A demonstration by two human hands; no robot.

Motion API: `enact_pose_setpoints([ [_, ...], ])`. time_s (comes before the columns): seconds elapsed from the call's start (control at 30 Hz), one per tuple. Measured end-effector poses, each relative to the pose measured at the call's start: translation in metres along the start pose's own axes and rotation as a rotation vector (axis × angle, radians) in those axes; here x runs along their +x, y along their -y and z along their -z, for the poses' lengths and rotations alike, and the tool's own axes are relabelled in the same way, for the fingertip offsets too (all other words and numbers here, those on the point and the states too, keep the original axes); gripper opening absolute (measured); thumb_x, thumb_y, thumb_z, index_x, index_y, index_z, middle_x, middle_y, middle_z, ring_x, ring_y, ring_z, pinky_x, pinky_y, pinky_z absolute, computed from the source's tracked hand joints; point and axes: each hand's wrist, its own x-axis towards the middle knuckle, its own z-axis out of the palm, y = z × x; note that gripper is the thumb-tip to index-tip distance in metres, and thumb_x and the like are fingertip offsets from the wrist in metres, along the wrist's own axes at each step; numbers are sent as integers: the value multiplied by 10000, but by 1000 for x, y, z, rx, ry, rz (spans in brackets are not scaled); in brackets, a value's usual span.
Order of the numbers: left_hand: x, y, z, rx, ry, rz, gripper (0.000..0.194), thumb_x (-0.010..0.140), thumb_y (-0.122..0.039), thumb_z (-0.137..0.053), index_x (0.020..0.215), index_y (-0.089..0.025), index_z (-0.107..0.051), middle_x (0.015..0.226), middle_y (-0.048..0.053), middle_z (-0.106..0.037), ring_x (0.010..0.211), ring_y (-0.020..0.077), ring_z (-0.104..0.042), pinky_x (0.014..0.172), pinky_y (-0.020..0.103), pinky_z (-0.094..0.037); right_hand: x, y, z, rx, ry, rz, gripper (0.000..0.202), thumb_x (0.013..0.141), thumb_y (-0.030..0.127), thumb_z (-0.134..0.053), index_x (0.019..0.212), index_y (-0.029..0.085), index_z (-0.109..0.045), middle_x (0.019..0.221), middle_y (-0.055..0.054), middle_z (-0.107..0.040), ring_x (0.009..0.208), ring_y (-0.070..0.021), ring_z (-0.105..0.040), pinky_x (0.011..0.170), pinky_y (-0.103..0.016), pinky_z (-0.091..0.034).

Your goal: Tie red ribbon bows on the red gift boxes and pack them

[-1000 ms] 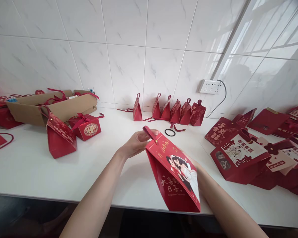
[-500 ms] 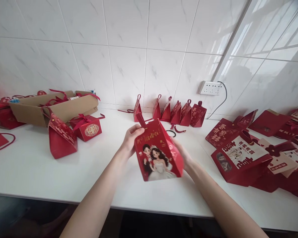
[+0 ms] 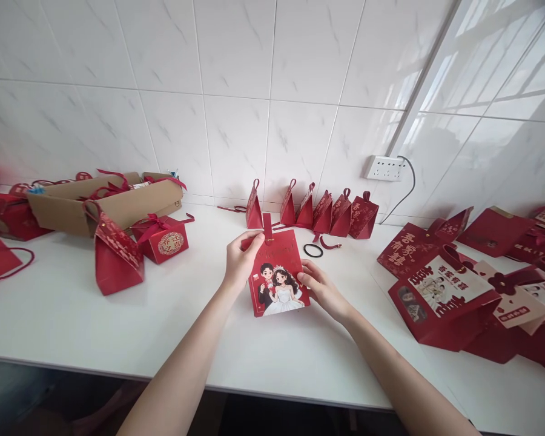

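The white table [image 3: 172,321] runs across my view, cardboard box [image 3: 131,203] at its far left, a pile of red boxes [image 3: 463,290] at its right. Above the table's near-middle, the couple-print box [image 3: 279,287] is up in both hands: left hand [image 3: 243,260] pinching its top-left corner, right hand [image 3: 322,287] gripping its right edge. Black ring [image 3: 313,250] lies at mid-table.

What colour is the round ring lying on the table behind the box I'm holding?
The ring is black, best seen in the head view.
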Motion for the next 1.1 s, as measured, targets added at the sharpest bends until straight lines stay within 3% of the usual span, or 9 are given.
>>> enact_pose_setpoints([
  [0.43,1,0,1,26,18,-6,248,683,-388,-694,820,-184,-667,846,39,-698,801,182,-638,703,254,-465,1,-1,2,14,-11,-16,343,809,432,-603,1090,243,-551,1107,-45,-640,954,-211,-638,793,-346,-512],
  [0.53,1,0,0,-76,29,32,283,702,-441,-649,818,-184,-671,817,30,-697,760,182,-634,674,259,-462,3,-5,2,80,-1,-23,356,792,444,-622,1075,236,-558,1078,-46,-655,933,-214,-648,764,-338,-524],
  [0.67,0,-3,-2,-268,168,154,393,744,-511,-548,910,-176,-667,883,53,-696,772,188,-628,649,265,-470,7,-5,3,294,-57,-121,393,818,534,-532,1034,207,-565,1043,-75,-672,882,-217,-666,693,-337,-560],
  [0.77,-3,-3,-4,-267,402,259,405,733,-478,-587,1005,-183,-647,1003,77,-679,825,203,-631,671,286,-493,8,-1,7,445,-39,-224,497,838,610,-429,1111,211,-541,1043,-89,-667,850,-219,-684,605,-325,-584],
  [0.87,-5,-1,-6,-269,605,335,376,774,-509,-554,964,-197,-644,975,73,-667,779,196,-630,652,311,-513,8,0,13,511,18,-291,546,822,648,-422,1109,201,-550,911,-82,-679,752,-210,-702,487,-251,-560],
  [1.1,-6,2,-7,-292,610,386,373,773,-542,-552,914,-205,-628,891,55,-654,722,176,-625,632,301,-516,10,-4,21,570,81,-294,504,823,612,-458,1070,190,-579,796,-67,-678,648,-184,-697,407,-188,-511],
])
